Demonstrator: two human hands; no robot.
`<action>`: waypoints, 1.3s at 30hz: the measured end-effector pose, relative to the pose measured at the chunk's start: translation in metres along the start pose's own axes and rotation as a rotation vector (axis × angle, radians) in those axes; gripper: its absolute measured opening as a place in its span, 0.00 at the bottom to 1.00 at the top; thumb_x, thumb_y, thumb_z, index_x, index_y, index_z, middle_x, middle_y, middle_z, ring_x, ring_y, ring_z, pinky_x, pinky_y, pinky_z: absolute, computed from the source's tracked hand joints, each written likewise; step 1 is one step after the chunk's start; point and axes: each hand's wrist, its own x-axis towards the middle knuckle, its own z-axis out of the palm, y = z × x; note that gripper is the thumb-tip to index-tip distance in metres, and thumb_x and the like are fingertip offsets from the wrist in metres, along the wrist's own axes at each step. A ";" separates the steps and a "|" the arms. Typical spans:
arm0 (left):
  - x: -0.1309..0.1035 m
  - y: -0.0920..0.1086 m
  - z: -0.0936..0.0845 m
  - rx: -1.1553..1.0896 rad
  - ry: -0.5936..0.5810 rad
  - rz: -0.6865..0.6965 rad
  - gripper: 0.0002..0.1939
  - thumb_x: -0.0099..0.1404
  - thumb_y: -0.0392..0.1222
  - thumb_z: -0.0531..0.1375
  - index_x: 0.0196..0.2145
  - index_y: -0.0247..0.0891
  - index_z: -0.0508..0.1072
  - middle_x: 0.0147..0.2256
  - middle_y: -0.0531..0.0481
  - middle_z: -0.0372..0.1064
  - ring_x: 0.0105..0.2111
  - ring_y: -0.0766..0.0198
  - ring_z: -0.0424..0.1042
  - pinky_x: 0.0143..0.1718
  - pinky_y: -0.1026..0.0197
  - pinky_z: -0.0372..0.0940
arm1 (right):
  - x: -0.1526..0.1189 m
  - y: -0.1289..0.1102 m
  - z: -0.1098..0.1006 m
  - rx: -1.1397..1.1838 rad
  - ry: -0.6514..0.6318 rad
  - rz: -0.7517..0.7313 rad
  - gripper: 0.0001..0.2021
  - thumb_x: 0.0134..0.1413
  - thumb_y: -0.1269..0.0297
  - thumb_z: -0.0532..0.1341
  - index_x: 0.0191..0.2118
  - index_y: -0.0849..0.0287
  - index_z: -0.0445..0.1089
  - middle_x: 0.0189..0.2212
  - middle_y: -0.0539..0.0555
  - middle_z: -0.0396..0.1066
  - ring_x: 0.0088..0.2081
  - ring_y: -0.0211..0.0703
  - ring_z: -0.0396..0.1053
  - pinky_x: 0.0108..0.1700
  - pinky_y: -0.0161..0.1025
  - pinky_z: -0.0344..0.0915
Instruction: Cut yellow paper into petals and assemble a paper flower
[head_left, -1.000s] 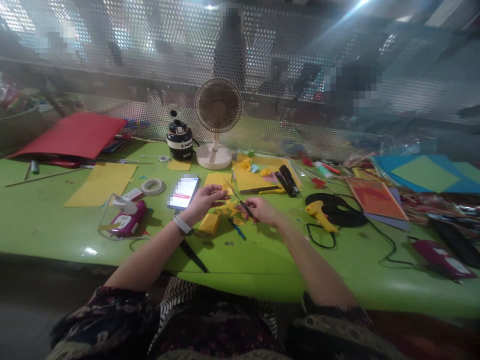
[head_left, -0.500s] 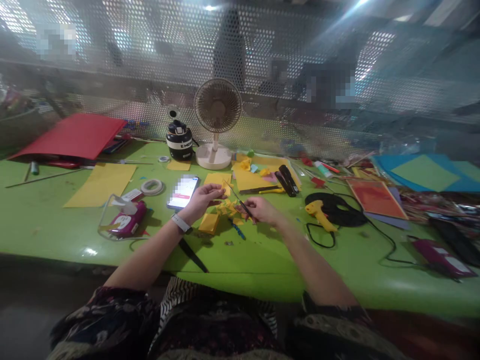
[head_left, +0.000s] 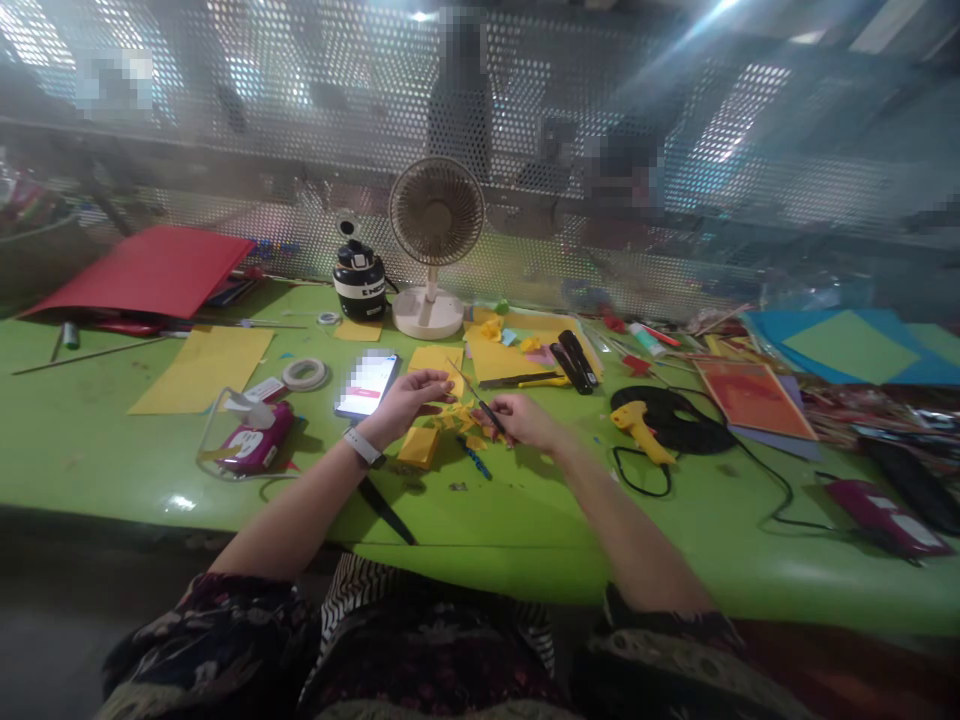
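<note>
My right hand (head_left: 517, 418) is closed around the dark handles of a pair of scissors (head_left: 480, 396), whose thin blades point up and to the left. Facing it, my left hand (head_left: 415, 397) pinches a small piece of yellow paper (head_left: 454, 376) near the scissor tips; the fingers partly hide the paper. Below both hands lies a loose pile of yellow paper scraps (head_left: 452, 416). A small stack of yellow paper squares (head_left: 418, 447) sits just under my left hand, beside a short blue twisted strip (head_left: 475, 460). A phone (head_left: 367, 384) with a lit screen rests left of my left hand.
Behind stand a desk fan (head_left: 436, 215) and a black bottle (head_left: 359, 285). A stapler (head_left: 574, 361) and a yellow glue gun (head_left: 640, 430) with its cord lie to the right. Leftward are a tape roll (head_left: 305, 374) and a purple power strip (head_left: 259, 440).
Both hands, the scissors and the paper stay almost where they were. Beyond the mesh screen, a blurred figure at the right has shifted slightly.
</note>
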 end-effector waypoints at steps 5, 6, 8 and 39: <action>0.000 -0.001 -0.002 0.024 0.000 0.004 0.18 0.55 0.45 0.72 0.40 0.36 0.75 0.38 0.48 0.75 0.36 0.66 0.78 0.30 0.69 0.69 | 0.000 -0.001 0.000 -0.012 0.001 0.012 0.29 0.40 0.36 0.68 0.30 0.62 0.67 0.21 0.48 0.70 0.16 0.30 0.58 0.17 0.32 0.56; 0.000 -0.001 -0.001 0.025 0.002 0.004 0.18 0.55 0.45 0.72 0.40 0.36 0.75 0.38 0.48 0.75 0.36 0.66 0.78 0.30 0.70 0.68 | 0.000 -0.002 0.000 -0.015 0.001 0.014 0.29 0.40 0.36 0.68 0.30 0.62 0.67 0.21 0.48 0.70 0.15 0.29 0.58 0.17 0.32 0.56; 0.000 0.000 -0.001 0.019 0.014 0.006 0.18 0.54 0.45 0.72 0.40 0.36 0.75 0.38 0.48 0.75 0.36 0.66 0.78 0.29 0.70 0.68 | -0.001 -0.003 0.001 -0.020 0.006 0.022 0.30 0.40 0.36 0.68 0.30 0.62 0.67 0.21 0.48 0.70 0.15 0.29 0.57 0.17 0.32 0.56; 0.004 0.004 0.002 -0.255 0.095 -0.041 0.13 0.63 0.45 0.65 0.41 0.36 0.72 0.35 0.47 0.76 0.37 0.61 0.80 0.33 0.64 0.73 | 0.012 0.024 -0.043 -0.544 0.444 0.090 0.21 0.46 0.43 0.67 0.25 0.58 0.68 0.25 0.54 0.75 0.25 0.42 0.70 0.26 0.34 0.58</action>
